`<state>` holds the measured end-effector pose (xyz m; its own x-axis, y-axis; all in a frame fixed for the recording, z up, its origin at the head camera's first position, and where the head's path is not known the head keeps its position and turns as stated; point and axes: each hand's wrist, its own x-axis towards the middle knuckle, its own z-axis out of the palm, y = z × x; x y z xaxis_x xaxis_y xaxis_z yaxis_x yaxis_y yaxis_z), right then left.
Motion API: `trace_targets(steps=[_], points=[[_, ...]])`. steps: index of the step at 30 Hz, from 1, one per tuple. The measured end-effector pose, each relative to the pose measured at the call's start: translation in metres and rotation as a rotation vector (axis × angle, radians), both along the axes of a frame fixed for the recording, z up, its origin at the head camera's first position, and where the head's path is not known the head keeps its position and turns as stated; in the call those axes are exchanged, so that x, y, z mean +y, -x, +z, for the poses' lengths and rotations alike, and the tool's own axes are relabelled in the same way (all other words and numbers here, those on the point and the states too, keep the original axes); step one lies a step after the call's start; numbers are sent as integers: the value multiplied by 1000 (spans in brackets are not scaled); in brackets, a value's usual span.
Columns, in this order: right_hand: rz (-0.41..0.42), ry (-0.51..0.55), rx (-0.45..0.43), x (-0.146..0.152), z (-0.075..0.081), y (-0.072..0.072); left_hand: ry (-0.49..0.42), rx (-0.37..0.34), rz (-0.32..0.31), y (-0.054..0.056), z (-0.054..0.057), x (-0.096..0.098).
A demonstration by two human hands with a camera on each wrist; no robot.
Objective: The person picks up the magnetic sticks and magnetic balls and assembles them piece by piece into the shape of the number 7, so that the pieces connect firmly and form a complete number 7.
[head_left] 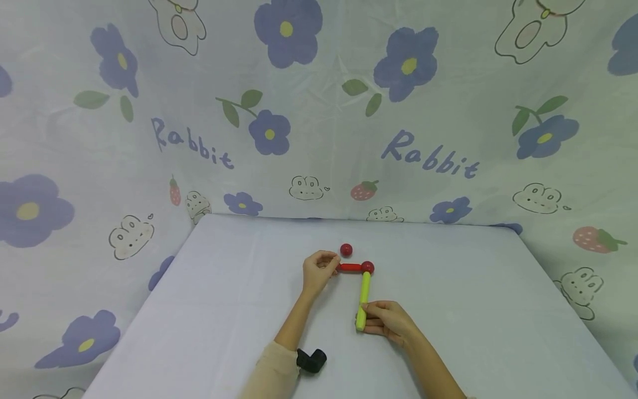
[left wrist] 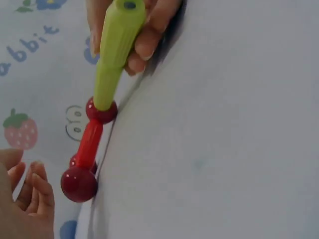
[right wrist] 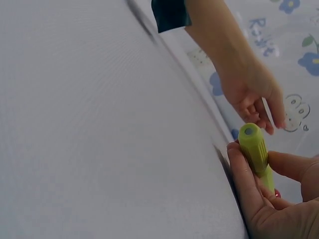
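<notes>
In the head view my right hand [head_left: 391, 321] pinches the lower part of a yellow-green magnetic stick [head_left: 365, 288]. A red ball [head_left: 368, 267] joins that stick's far end to a shorter red magnetic stick [head_left: 351, 267], which runs left. Another red ball [left wrist: 79, 184] caps the red stick's other end in the left wrist view. Beside it my left hand [head_left: 319, 271] has loosely bent fingers; the left wrist view shows a gap between them and the ball. The right wrist view shows my right thumb and fingers about the yellow-green stick [right wrist: 254, 147], a grey disc in its end.
One loose red ball [head_left: 346, 250] lies on the white tabletop [head_left: 463, 288] just beyond the red stick. A black wrist device [head_left: 311, 361] sits at my left cuff. Behind the table hangs a cloth [head_left: 319, 138] printed with flowers and rabbits.
</notes>
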<state>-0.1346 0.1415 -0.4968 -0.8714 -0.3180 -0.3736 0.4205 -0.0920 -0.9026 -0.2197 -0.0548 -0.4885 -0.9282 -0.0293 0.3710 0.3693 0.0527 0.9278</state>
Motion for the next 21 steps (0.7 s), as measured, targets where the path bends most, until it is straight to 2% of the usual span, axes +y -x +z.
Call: trace_targets(steps=[2,5,7,14,21], points=[[-2,-1,-2,0,0,0,41,33,64,12,-4,-3],[2,-2,1,0,0,0,109,36,116,26,-5,-7],[7,-1,5,0,-1,0,136,14,97,34,-5,-9],[4,7,-4,1,-2,0,222,-137,-38,53,-6,-11],[11,21,-1,1,-1,0,357,-233,-56,63,-7,-4]])
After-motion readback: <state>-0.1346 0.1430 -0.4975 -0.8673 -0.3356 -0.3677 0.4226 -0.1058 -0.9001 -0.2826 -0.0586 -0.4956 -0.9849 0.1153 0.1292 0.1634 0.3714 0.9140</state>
